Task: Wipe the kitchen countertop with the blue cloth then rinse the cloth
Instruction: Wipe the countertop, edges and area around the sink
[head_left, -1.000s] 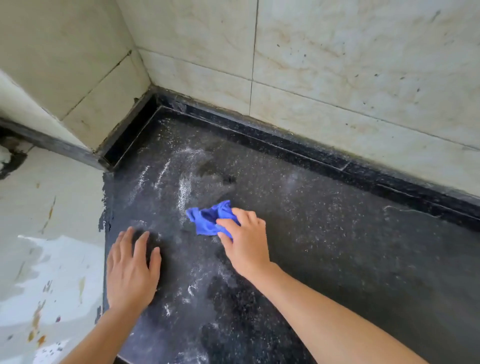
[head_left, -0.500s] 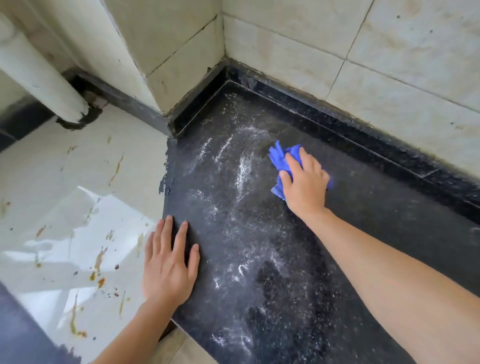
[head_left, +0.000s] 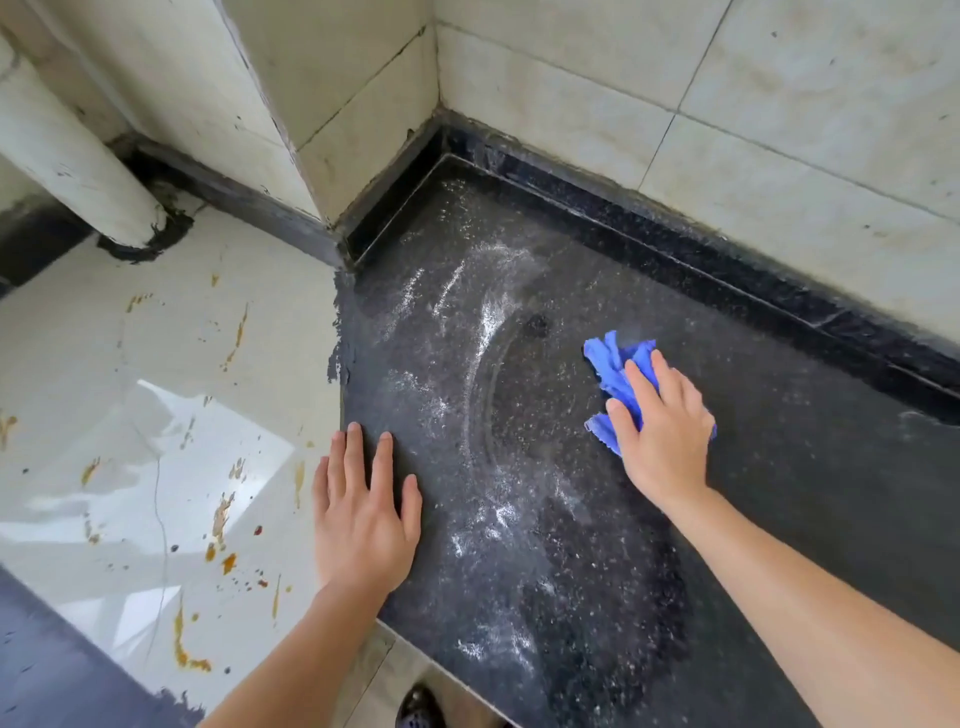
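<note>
At the upper left of the frame a white pipe (head_left: 78, 171) met a pale tiled surface (head_left: 130, 415) spattered with orange-brown stains. Low and left of centre, the person's left hand (head_left: 363, 519) lay flat, fingers straight and together, on the left edge of the black speckled countertop (head_left: 779, 519). White powdery streaks (head_left: 488, 322) curved across the centre. Right of centre, the right hand (head_left: 670, 436) pressed the bunched blue cloth (head_left: 615, 371) onto the countertop, fingers fairly straight over it, near the tiled back wall (head_left: 779, 130).
</note>
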